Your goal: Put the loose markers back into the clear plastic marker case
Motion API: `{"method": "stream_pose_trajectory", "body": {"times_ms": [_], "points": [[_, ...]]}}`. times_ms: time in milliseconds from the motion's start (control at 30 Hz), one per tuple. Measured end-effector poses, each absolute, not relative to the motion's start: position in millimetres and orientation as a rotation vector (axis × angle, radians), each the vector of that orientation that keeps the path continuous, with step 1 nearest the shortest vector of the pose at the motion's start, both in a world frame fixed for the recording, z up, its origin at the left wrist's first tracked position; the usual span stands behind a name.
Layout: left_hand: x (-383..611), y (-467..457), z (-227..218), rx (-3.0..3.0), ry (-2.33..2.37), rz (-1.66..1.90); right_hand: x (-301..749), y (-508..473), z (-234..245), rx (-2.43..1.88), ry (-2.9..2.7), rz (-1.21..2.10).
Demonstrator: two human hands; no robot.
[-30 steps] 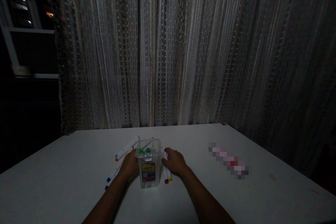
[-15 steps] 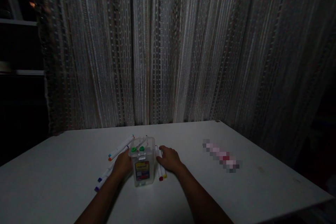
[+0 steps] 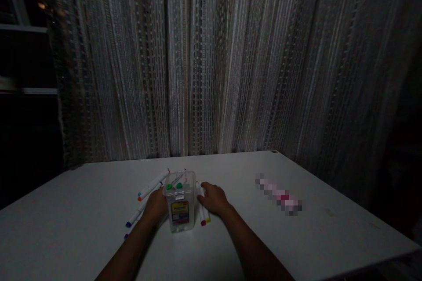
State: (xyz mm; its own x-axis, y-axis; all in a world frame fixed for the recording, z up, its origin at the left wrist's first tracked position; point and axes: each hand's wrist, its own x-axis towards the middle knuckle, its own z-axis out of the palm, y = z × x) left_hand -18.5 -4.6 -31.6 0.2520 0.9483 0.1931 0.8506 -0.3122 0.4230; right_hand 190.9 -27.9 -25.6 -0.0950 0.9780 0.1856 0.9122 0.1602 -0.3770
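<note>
A clear plastic box (image 3: 194, 184) with a printed label stands upright on the table, with two green-capped markers (image 3: 174, 186) and other thin items inside. My left hand (image 3: 156, 206) is at the box's left side; its fingers are hidden behind the box, so what they hold does not show. White markers lie around it: an orange-tipped one (image 3: 153, 184), a blue-capped one (image 3: 135, 216) and a purple-ended one (image 3: 128, 232) partly under my forearm. To the right of the box, my right hand (image 3: 213, 198) has its thumb and finger curled over a red-ended marker (image 3: 201, 215) and a yellow-ended marker (image 3: 206, 213).
A pixelated pink and red object (image 3: 278, 194) lies on the right part of the white table (image 3: 250, 246). Behind the table hangs a patterned string curtain (image 3: 204, 61). Dark shelves (image 3: 26, 91) stand at the far left. The light is dim.
The blue-capped and purple-ended markers by my left hand have shifted slightly to the right, and the purple one is more covered by my forearm. My right hand has barely moved.
</note>
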Motion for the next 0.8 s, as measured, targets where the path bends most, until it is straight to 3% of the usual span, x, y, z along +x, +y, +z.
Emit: {"method": "stream_pose_trajectory", "body": {"times_ms": [800], "points": [[-19.1,-5.1,-27.6,2.385,1.73,0.44,190.8,-27.8,-25.0,-1.791,-2.061,0.228]]}}
